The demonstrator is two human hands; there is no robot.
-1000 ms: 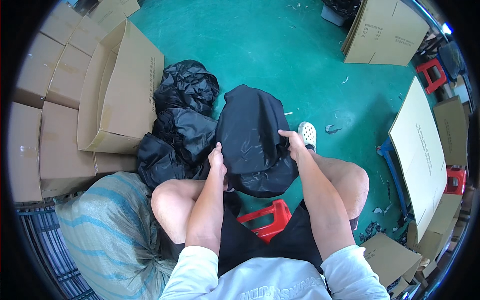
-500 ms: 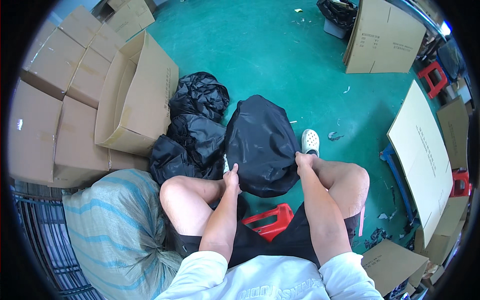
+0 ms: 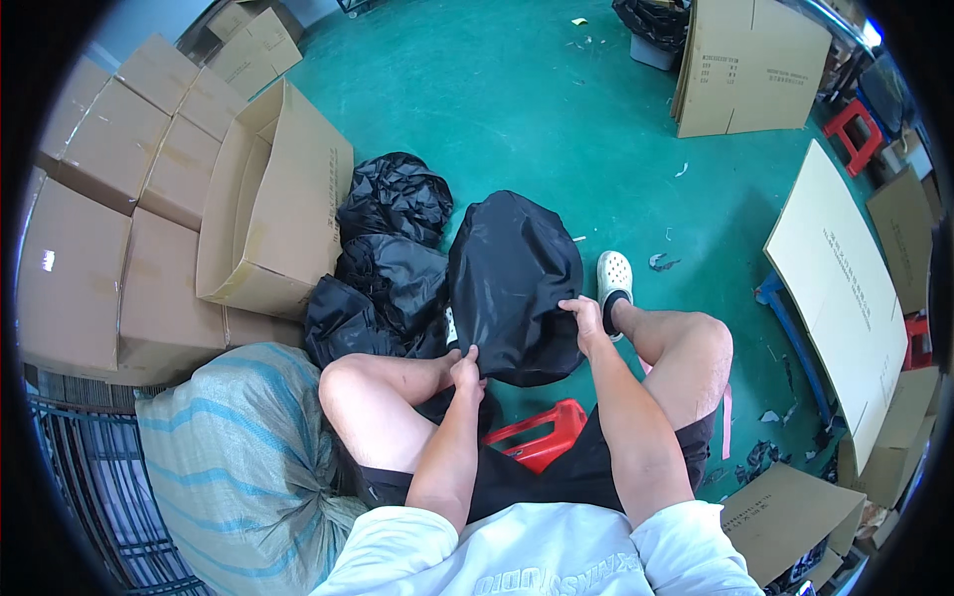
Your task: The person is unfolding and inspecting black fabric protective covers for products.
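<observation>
Between my knees hangs a rounded, black, shiny fabric cover point(image 3: 514, 283), puffed out and lightly creased. My left hand point(image 3: 467, 372) is closed on its lower left edge, with the thumb on top. On the right side, my right hand point(image 3: 584, 320) pinches the fabric, its fingers lying over the front of the cover. The underside is hidden from me. Crumpled black fabric pieces point(image 3: 393, 283) lie in a heap on the floor just left of the cover.
An open cardboard box point(image 3: 293, 199) stands beyond the heap, with stacked cartons point(image 3: 164, 288) behind it. A striped woven sack point(image 3: 238, 427) is by my left knee. The red stool point(image 3: 545, 437) shows between my thighs. Flat cardboard point(image 3: 840, 288) leans at right.
My right hand has shifted inward onto the cover's right side, and my left hand has slid a little lower. The cover's right edge has drawn in slightly.
</observation>
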